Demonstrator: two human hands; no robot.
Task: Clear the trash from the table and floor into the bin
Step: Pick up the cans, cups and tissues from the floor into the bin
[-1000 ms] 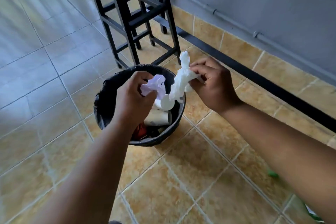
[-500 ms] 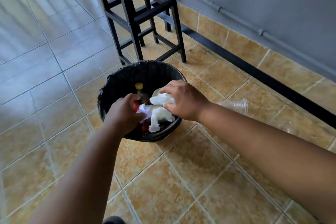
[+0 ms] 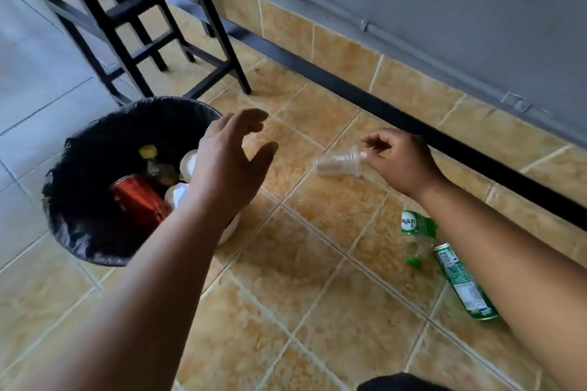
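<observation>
A round bin with a black liner [image 3: 79, 200] stands on the floor at the left. It holds a red can [image 3: 136, 200], white crumpled paper [image 3: 178, 194] and a yellow-capped bottle [image 3: 147, 152]. My left hand [image 3: 228, 165] hovers open over the bin's right rim, holding nothing. A clear plastic cup [image 3: 336, 163] lies on its side on the tan tiles right of the bin. My right hand [image 3: 397, 162] has its fingertips at the cup's rim; whether they grip it I cannot tell.
A green-labelled clear bottle [image 3: 416, 228] and a green can [image 3: 463, 286] lie on the floor beside my right forearm. A black stool frame [image 3: 136, 25] stands behind the bin. A black rail [image 3: 349, 92] runs along the grey wall's base.
Both hands let go of the white paper, which now lies in the bin. My right hand moved right to the clear cup. My left hand rose and opened.
</observation>
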